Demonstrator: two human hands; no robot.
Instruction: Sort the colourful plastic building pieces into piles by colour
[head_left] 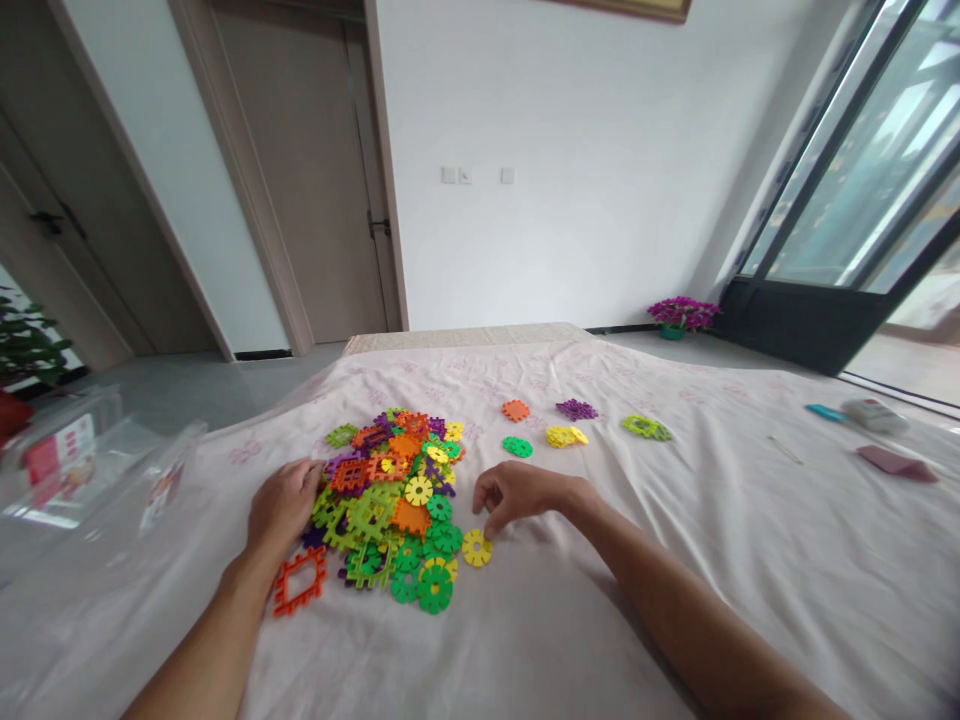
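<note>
A heaped pile of plastic interlocking pieces lies on the pink-white sheet, mixing square frames and notched discs in orange, green, purple and yellow. At the pile's left edge my left hand rests palm down, fingers extended against the pieces, their tips partly hidden. An orange square frame lies just below that hand. My right hand is right of the pile, fingers half curled and thumb apart from them. Its thumb tip meets the upper edge of a yellow notched disc, which looks flat on the sheet.
Beyond my right hand lie small sorted groups: orange pieces, green discs, yellow discs, purple pieces and light-green pieces. Clear plastic packaging is at left. A pink cloth-like item lies far right.
</note>
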